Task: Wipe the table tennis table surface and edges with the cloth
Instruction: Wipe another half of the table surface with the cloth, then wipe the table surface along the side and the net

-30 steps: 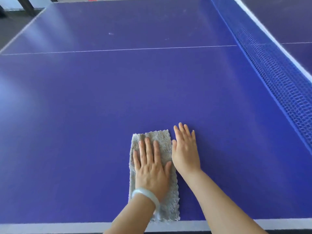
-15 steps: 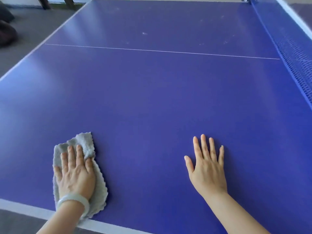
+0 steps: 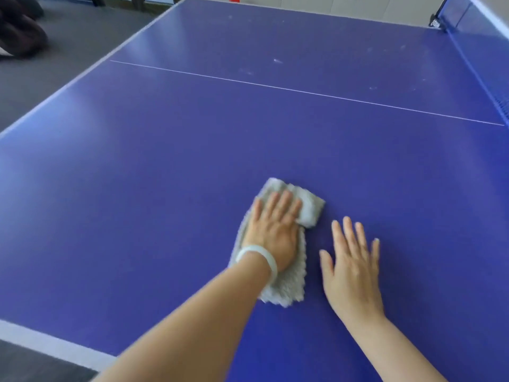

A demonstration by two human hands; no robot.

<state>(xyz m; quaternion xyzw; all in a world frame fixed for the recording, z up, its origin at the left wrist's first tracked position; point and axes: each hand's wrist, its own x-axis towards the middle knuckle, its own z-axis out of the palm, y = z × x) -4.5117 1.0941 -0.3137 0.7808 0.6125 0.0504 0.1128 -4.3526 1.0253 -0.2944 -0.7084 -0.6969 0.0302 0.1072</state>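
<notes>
A grey fluffy cloth point(image 3: 308, 209) lies crumpled on the blue table tennis table point(image 3: 165, 166), a little way in from the near edge. My left hand point(image 3: 272, 230), with a pale bangle on the wrist, presses flat on the cloth with straight fingers. My right hand point(image 3: 351, 267) rests flat on the bare blue surface just right of the cloth, fingers spread, holding nothing. White smudges mark the far half of the surface beyond the thin white centre line.
The blue net point(image 3: 484, 59) runs along the right side with its clamp at the far corner. White edge lines border the table on the left and near sides. Grey floor lies to the left, with a dark bundle point(image 3: 19, 34) at the top left.
My left hand has slid the cloth from the near left corner area rightwards and further in, next to my right hand. The view has shifted too.
</notes>
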